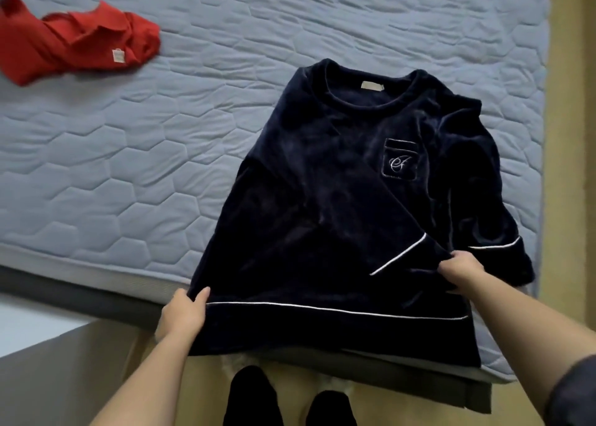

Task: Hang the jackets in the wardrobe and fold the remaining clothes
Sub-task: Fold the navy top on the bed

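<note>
Left hand [182, 312] and right hand [461, 272], each clamped on the hem region of the navy velvet top [338, 216]. Quilted grey mattress [129, 141] bears the top, spread face-up at its near edge; crumpled red garment [74, 43] lies well apart, far left.

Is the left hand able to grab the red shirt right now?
Probably not yet: the left hand is gripping the navy top, and the red shirt lies far across the bed.

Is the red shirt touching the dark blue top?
Apart. The head view shows the red shirt crumpled far up-left, with a wide stretch of bare mattress between it and the dark blue top.
</note>
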Tool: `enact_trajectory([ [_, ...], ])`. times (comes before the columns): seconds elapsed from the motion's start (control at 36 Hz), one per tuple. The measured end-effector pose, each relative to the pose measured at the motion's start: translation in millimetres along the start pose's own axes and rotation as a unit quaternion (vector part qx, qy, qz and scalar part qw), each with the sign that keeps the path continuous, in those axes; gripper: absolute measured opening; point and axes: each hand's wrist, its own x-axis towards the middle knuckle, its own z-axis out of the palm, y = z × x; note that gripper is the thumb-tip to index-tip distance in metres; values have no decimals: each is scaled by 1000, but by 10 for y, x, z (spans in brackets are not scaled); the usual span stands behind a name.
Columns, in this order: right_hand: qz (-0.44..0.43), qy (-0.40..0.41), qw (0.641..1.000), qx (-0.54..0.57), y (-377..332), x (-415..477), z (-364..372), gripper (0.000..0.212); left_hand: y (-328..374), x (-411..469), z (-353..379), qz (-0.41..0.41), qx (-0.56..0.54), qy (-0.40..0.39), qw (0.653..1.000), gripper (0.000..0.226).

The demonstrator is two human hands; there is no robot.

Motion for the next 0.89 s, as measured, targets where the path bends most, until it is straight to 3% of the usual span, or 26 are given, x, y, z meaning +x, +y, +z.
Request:
enact_trajectory([
  [0.11,-21,-57,997,-36,-53,-73,-23,27,115,-23,-36,-28,-3,-18,999,50],
  [0.19,-31,-56,997,-47,-153,-112,1,42,212,-54,-121,-14,12,18,1000,55],
  [0.25,-31,-47,997,-50,-194,-117,26,49,293,-116,-155,36,39,67,996,54],
  [0.33,-32,-44,997,-59,-183,-108,76,43,396,-212,-126,175,64,146,972,45],
  [0.42,-15,-27,998,-52,-65,-111,89,36,396,-256,-3,250,169,65,951,40],
  [0.5,16,-19,999,-46,108,-179,41,42,358,-343,85,200,220,-32,954,39],
  [0.58,27,-21,999,-37,273,-297,-17,57,393,-521,103,198,236,2,952,31],
  [0.67,48,-12,998,-29,469,-415,-43,64,371,-668,175,286,303,49,908,30],
  [0.78,77,-55,995,-14,777,-535,81,53,302,-786,402,373,374,-14,849,33],
  [0.89,127,-34,991,-27,1089,-560,226,51,271,-899,613,370,358,-83,853,34],
])
